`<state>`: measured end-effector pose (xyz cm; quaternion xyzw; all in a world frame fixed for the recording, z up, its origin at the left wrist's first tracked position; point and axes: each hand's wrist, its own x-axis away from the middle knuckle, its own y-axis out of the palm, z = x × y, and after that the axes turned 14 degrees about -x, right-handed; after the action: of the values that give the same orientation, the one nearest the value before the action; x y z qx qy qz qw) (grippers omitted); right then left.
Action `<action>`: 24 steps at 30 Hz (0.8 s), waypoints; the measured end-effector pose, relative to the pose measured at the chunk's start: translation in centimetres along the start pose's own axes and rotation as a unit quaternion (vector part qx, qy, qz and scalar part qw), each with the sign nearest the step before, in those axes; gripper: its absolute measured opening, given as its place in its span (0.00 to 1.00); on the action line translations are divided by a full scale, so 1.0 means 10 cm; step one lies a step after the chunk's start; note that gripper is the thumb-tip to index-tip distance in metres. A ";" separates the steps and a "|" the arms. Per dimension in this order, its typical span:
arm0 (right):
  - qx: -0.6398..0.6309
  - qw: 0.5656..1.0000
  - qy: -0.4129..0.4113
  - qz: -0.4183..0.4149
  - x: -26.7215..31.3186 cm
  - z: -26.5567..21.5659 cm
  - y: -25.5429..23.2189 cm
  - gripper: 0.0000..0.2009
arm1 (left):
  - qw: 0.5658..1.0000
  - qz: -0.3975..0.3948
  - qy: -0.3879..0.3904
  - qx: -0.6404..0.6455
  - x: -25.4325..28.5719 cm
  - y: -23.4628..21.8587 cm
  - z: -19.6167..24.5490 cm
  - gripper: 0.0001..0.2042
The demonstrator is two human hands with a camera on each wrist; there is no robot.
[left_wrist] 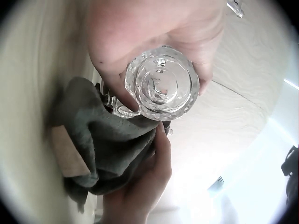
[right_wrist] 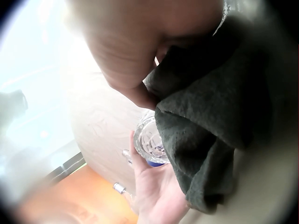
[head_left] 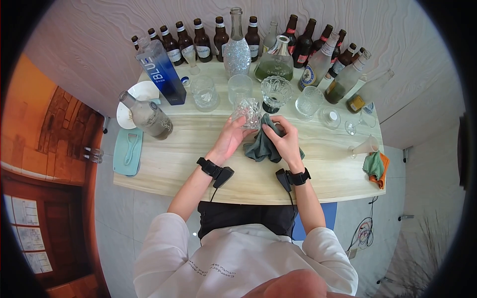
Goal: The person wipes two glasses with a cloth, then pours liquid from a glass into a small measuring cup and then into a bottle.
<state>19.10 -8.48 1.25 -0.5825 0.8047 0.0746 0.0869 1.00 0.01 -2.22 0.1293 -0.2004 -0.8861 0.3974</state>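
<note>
My left hand (head_left: 230,137) grips a clear cut-glass tumbler (head_left: 248,112), held tilted above the table with its thick round base (left_wrist: 161,84) facing the left wrist camera. The right hand (head_left: 286,140) pinches a dark grey-green cloth (head_left: 263,147) whose folds hang down beside the tumbler. In the left wrist view the cloth (left_wrist: 114,144) lies right at the glass's edge, with the right fingers behind it. From the right wrist the cloth (right_wrist: 201,116) covers part of the tumbler (right_wrist: 150,140).
Several glasses stand ahead, including a scalloped glass bowl (head_left: 277,91) and a round tumbler (head_left: 309,103). Bottles line the back; a blue bottle (head_left: 161,72) and grey bottle (head_left: 149,118) stand left. A peeler (head_left: 131,149) lies on a teal board (head_left: 121,166). Folded cloths (head_left: 376,168) lie right.
</note>
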 end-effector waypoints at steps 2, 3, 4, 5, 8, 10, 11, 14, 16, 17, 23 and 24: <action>0.002 1.000 -0.013 0.003 0.00 0.03 0.00 0.09 | 1.000 0.005 -0.010 0.003 0.01 0.01 0.00 0.34; 0.002 1.000 -0.017 0.005 0.00 0.04 0.00 0.09 | 1.000 0.007 -0.015 0.004 0.02 0.02 0.01 0.34; 0.002 1.000 -0.020 0.007 0.01 0.05 0.00 0.09 | 1.000 0.011 -0.025 0.003 0.03 0.04 0.04 0.33; 0.009 1.000 -0.021 0.004 0.01 0.05 0.00 0.09 | 0.999 0.014 -0.034 0.001 0.05 0.07 0.09 0.32; 0.017 0.999 -0.034 0.000 0.01 0.06 -0.01 0.10 | 0.999 0.007 -0.036 -0.029 0.04 0.05 0.08 0.33; 0.007 0.998 -0.060 0.003 0.00 0.06 0.00 0.10 | 0.998 0.003 -0.040 -0.049 0.03 0.01 0.03 0.34; 0.004 0.997 -0.076 0.007 -0.01 0.08 -0.01 0.10 | 0.997 0.004 -0.048 -0.053 0.02 0.00 0.00 0.34; -0.031 0.995 -0.086 0.028 -0.03 0.14 -0.02 0.10 | 0.994 -0.014 -0.095 -0.050 0.05 0.03 0.05 0.35; -0.084 0.994 -0.044 0.057 -0.03 0.13 -0.01 0.10 | 0.992 -0.030 -0.115 -0.045 0.06 0.04 0.06 0.35; -0.105 0.992 -0.020 0.063 -0.02 0.10 -0.01 0.10 | 0.992 -0.036 -0.115 -0.043 0.05 0.04 0.04 0.35; -0.121 0.991 0.020 0.058 -0.03 0.01 0.01 0.11 | 0.996 -0.023 -0.078 0.021 0.06 0.05 0.03 0.35; -0.102 0.994 0.012 0.043 -0.04 0.06 0.01 0.11 | 0.996 -0.020 -0.070 0.047 0.05 0.06 0.04 0.35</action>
<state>19.18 -7.99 0.77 -0.5539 0.8182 0.1534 0.0140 0.93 -0.67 -1.60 0.0896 -0.2666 -0.8902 0.3583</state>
